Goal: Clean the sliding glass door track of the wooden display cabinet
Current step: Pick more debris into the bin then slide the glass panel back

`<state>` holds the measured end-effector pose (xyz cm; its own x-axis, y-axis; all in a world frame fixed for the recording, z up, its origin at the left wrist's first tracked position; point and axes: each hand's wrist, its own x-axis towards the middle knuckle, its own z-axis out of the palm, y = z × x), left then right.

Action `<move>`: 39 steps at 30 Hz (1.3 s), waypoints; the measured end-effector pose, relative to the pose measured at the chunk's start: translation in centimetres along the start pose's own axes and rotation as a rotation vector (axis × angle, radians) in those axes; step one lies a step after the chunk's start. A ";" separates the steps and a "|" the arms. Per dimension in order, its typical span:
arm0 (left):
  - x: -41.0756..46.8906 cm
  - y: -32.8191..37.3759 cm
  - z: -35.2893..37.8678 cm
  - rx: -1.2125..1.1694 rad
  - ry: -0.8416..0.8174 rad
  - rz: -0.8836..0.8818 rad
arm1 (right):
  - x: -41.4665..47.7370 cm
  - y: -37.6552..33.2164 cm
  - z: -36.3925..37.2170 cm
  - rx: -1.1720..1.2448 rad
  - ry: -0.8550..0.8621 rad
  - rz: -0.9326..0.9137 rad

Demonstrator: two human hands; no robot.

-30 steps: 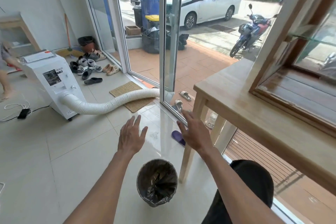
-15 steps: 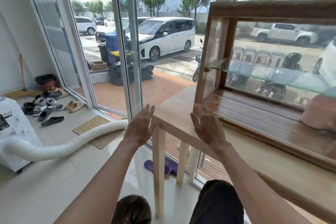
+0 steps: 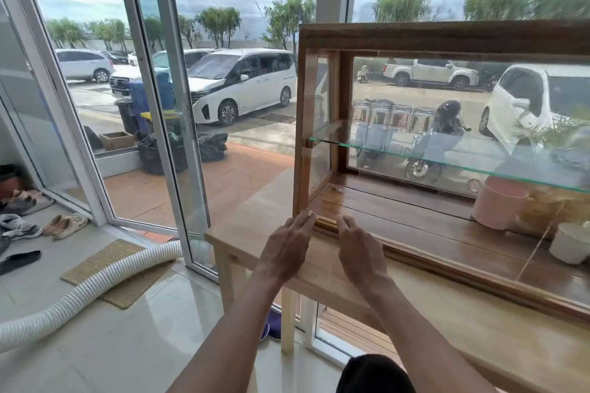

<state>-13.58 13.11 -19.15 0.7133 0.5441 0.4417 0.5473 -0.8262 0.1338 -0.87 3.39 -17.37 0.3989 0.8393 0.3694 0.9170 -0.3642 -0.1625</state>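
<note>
The wooden display cabinet [image 3: 447, 38] stands on a light wooden table [image 3: 322, 268] by the window. Its bottom door track [image 3: 415, 258] runs along the front lower edge. My left hand [image 3: 284, 249] reaches the cabinet's lower left corner, fingertips touching the frame there. My right hand [image 3: 359, 252] is just to the right, fingers extended with the tips at the left end of the track. Neither hand holds anything. A glass shelf [image 3: 447, 159] crosses the inside of the cabinet.
Inside the cabinet stand a pink pot [image 3: 498, 201] and a white cup [image 3: 570, 242] on the right. A white ribbed hose [image 3: 95, 284] lies across the floor and a mat [image 3: 118, 271]. Shoes [image 3: 64, 223] sit at the left near the open glass door [image 3: 166, 99].
My view has risen from the floor and bin to the cabinet. Both hands moved up and forward from mid-air to the cabinet's lower left corner and track.
</note>
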 end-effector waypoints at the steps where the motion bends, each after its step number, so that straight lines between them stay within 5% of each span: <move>1: 0.4 0.0 0.2 -0.005 -0.001 0.002 | 0.1 0.0 0.3 -0.024 0.007 0.002; 39: 3.5 -0.2 1.8 -0.107 0.217 -0.041 | 0.8 1.2 2.3 0.116 0.243 0.028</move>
<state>-10.46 15.46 -19.26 0.5740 0.5431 0.6129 0.5162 -0.8210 0.2441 0.52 4.52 -19.37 0.4255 0.7030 0.5699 0.9049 -0.3254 -0.2743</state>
